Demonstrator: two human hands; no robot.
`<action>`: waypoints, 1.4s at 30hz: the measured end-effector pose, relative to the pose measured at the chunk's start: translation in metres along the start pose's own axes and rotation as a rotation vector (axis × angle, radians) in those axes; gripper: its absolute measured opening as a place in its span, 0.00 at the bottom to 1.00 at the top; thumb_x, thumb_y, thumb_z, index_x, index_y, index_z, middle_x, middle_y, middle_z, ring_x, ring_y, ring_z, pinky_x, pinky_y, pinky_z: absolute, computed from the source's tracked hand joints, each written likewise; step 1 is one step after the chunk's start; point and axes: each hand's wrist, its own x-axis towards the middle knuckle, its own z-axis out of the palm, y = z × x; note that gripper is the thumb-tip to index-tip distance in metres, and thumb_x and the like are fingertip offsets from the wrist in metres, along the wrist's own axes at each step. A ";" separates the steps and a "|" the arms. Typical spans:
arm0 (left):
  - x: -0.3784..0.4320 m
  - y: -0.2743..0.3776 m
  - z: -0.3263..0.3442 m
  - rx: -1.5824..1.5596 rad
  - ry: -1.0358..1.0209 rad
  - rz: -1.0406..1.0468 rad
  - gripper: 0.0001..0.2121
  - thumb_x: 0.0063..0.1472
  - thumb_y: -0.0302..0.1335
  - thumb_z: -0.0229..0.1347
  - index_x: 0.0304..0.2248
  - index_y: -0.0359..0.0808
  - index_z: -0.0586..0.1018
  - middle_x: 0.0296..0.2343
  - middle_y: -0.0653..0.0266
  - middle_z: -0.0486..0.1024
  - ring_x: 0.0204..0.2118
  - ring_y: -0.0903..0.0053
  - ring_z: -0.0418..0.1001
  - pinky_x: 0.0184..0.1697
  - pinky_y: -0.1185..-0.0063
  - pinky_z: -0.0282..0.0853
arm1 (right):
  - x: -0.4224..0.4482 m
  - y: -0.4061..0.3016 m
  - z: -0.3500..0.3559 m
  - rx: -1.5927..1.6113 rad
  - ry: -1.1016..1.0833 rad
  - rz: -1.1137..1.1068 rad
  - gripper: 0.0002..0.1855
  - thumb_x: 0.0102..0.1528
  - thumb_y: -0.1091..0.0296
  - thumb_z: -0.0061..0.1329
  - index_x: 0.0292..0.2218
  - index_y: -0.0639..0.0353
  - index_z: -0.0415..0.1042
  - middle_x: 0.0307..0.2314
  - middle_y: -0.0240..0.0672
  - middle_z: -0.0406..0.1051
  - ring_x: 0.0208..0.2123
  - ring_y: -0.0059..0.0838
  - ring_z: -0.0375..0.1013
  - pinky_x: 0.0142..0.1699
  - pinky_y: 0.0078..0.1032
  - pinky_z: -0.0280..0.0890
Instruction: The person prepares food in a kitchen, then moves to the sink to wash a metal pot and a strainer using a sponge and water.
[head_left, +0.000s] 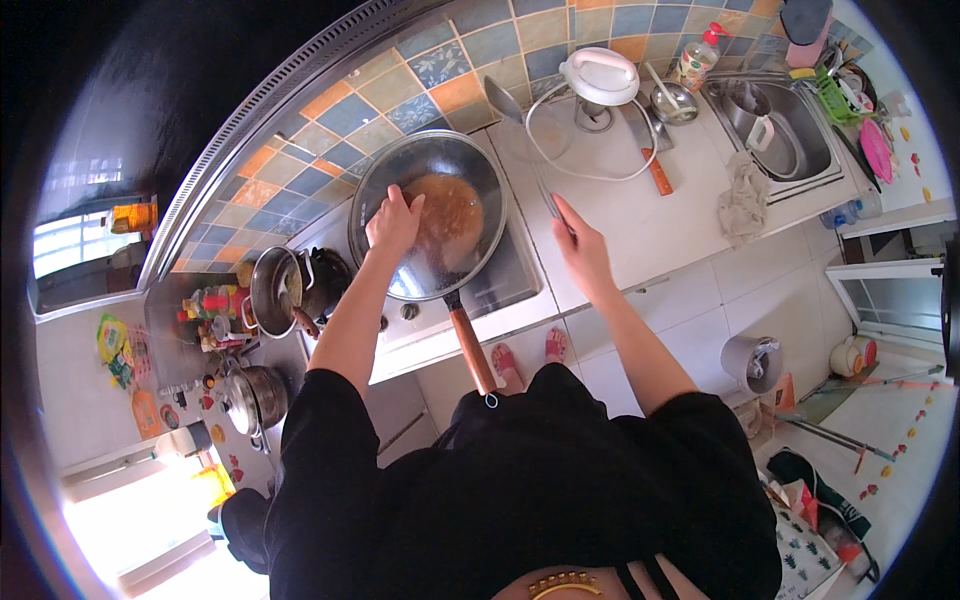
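A wok with a wooden handle (471, 349) sits on the stove under a glass lid (491, 180). Brown, saucy food (450, 210) shows through the glass. My left hand (395, 219) is closed at the middle of the lid, its fingers covering the knob. Over the counter to the right, my right hand (581, 244) grips the handle of a long metal ladle or turner (503, 99); its head points toward the tiled wall, beside a clear round bowl or plate (544, 135).
A white appliance lid with cable (600, 75), cleaver (658, 169), small metal bowl (673, 103) and pump bottle (697, 61) stand at the back right. Beyond are a cloth (744, 199) and sink (814, 146). Left are a pot (276, 292) and a lidded steel pot (251, 397).
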 end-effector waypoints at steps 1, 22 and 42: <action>0.000 0.004 0.000 0.007 0.012 0.006 0.22 0.56 0.46 0.41 0.37 0.34 0.61 0.29 0.49 0.71 0.32 0.57 0.71 0.33 0.66 0.67 | 0.013 0.005 0.011 -0.129 0.097 -0.093 0.19 0.54 0.62 0.39 0.48 0.46 0.61 0.16 0.35 0.63 0.16 0.26 0.62 0.23 0.23 0.60; -0.119 0.065 -0.015 -0.434 0.202 0.160 0.30 0.47 0.24 0.50 0.50 0.36 0.53 0.37 0.46 0.59 0.33 0.53 0.68 0.33 0.67 0.68 | -0.013 0.094 0.070 -0.611 0.103 0.127 0.26 0.51 0.73 0.38 0.52 0.54 0.51 0.28 0.43 0.60 0.24 0.43 0.67 0.27 0.35 0.65; -0.026 -0.007 0.011 -0.392 0.420 0.166 0.20 0.46 0.30 0.54 0.41 0.45 0.67 0.34 0.53 0.63 0.35 0.59 0.67 0.36 0.70 0.66 | -0.061 0.025 0.068 -0.491 0.209 -0.096 0.23 0.40 0.78 0.45 0.41 0.61 0.58 0.31 0.42 0.60 0.28 0.38 0.65 0.33 0.31 0.62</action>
